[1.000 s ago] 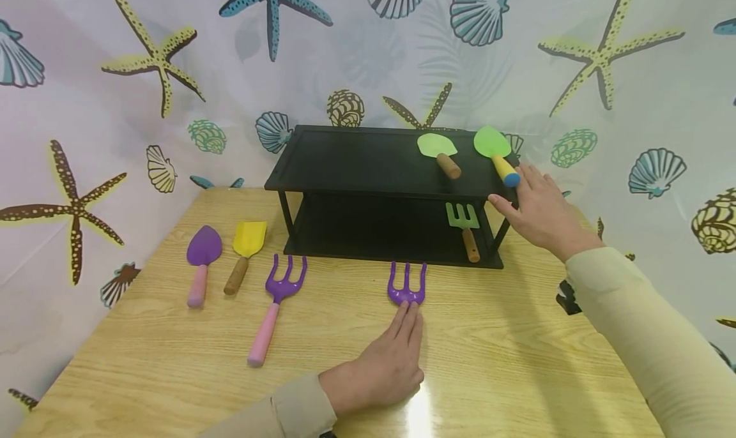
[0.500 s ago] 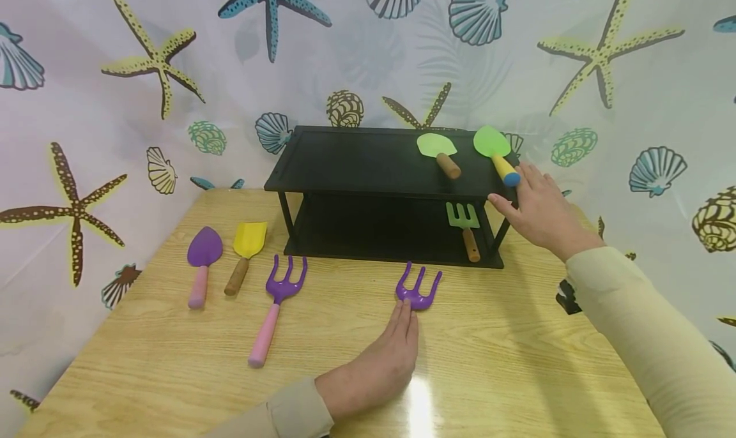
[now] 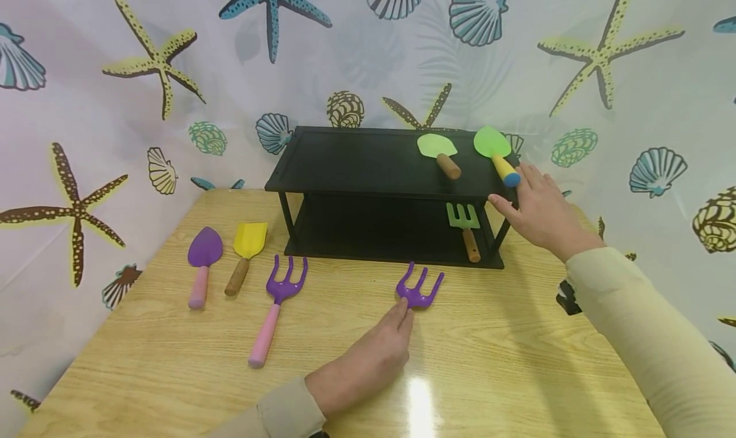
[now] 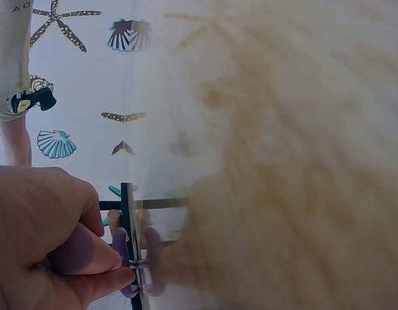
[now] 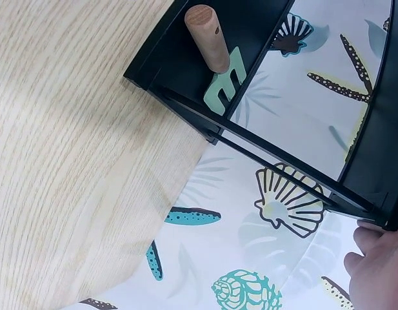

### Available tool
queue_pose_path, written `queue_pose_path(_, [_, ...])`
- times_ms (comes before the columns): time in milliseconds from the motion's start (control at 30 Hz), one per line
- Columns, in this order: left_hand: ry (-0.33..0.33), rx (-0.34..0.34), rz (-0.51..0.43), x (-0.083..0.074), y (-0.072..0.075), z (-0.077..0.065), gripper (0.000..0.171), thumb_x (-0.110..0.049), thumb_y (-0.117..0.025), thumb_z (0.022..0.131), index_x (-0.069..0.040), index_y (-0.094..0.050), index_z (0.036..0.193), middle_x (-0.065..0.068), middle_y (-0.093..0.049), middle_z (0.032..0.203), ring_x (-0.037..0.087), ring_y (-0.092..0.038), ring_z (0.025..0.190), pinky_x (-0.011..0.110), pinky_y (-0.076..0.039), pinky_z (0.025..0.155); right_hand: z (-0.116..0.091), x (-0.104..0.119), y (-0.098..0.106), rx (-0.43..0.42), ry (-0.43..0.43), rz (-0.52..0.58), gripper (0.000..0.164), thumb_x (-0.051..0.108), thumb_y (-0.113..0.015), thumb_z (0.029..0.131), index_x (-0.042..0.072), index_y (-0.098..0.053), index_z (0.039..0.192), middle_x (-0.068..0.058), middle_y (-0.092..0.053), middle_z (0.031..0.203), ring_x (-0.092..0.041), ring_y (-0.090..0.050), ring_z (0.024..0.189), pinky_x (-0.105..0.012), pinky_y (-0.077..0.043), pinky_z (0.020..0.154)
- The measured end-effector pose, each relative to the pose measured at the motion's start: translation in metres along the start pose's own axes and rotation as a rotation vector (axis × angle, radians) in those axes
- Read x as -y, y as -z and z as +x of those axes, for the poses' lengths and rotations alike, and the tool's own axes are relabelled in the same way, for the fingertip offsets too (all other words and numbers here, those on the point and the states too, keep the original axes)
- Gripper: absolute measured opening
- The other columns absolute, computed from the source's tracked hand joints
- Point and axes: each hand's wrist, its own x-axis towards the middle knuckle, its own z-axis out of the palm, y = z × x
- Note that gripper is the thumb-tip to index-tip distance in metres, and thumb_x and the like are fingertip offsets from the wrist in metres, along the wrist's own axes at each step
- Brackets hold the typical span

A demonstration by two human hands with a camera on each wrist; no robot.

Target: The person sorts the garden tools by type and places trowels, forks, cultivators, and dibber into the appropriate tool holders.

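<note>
We see the left hand, fingers curled round a purple fork on the wooden surface; the right hand, fingers loosely spread, rests against the black shelf's right corner.

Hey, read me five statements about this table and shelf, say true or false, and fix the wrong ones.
1. The left hand holds a purple fork. True.
2. The right hand touches the left end of the black shelf. False: the right end.
3. A green fork lies on the shelf's lower tier. True.
4. Three tools lie on the top tier. False: only two, a pale green trowel and a bright green trowel.
5. A yellow shovel lies between a purple trowel and another purple fork. True.
</note>
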Motion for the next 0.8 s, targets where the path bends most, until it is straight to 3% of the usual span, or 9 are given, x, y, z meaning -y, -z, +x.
queue_pose_path(67, [0.014,-0.032,-0.063,0.0012,-0.0008,-0.0002,0.052,-0.022,-0.061,0.097,0.012,-0.052,0.135,0.031,-0.053,0.139,0.033,-0.053,0.134,0.028,-0.045,0.107,0.0000,0.0001,0.0000,0.003,-0.002,0.000,0.096,0.065,-0.030,0.100,-0.011,-0.007,0.154,-0.033,-0.004,0.162,-0.047,-0.003,0.152,-0.063,-0.005,0.122])
queue_pose_path(333, [0.030,-0.116,-0.168,0.0044,-0.0024,0.0003,0.050,-0.014,-0.068,0.091,0.010,-0.055,0.133,0.024,-0.059,0.134,0.027,-0.061,0.126,0.022,-0.050,0.099,0.0006,-0.0003,-0.0009,-0.004,-0.006,-0.007,0.097,0.066,-0.031,0.099,-0.011,-0.008,0.154,-0.034,-0.008,0.161,-0.048,-0.005,0.151,-0.063,-0.006,0.122])
queue_pose_path(567, [0.058,-0.180,-0.441,0.0061,-0.0046,-0.0002,0.044,-0.003,-0.060,0.093,0.009,-0.053,0.135,0.026,-0.054,0.140,0.029,-0.056,0.131,0.025,-0.049,0.102,-0.0003,0.0014,0.0009,0.008,-0.013,-0.006,0.097,0.066,-0.030,0.099,-0.011,-0.007,0.154,-0.034,-0.008,0.161,-0.048,-0.005,0.151,-0.062,-0.006,0.123])
queue_pose_path(800, [0.012,-0.193,-0.359,0.0077,-0.0045,-0.0027,0.042,-0.001,-0.053,0.099,0.010,-0.048,0.139,0.026,-0.050,0.143,0.030,-0.052,0.135,0.025,-0.045,0.106,-0.0009,0.0023,0.0013,0.005,-0.009,-0.006,0.097,0.066,-0.030,0.100,-0.011,-0.007,0.154,-0.034,-0.009,0.161,-0.049,-0.005,0.151,-0.062,-0.006,0.123])
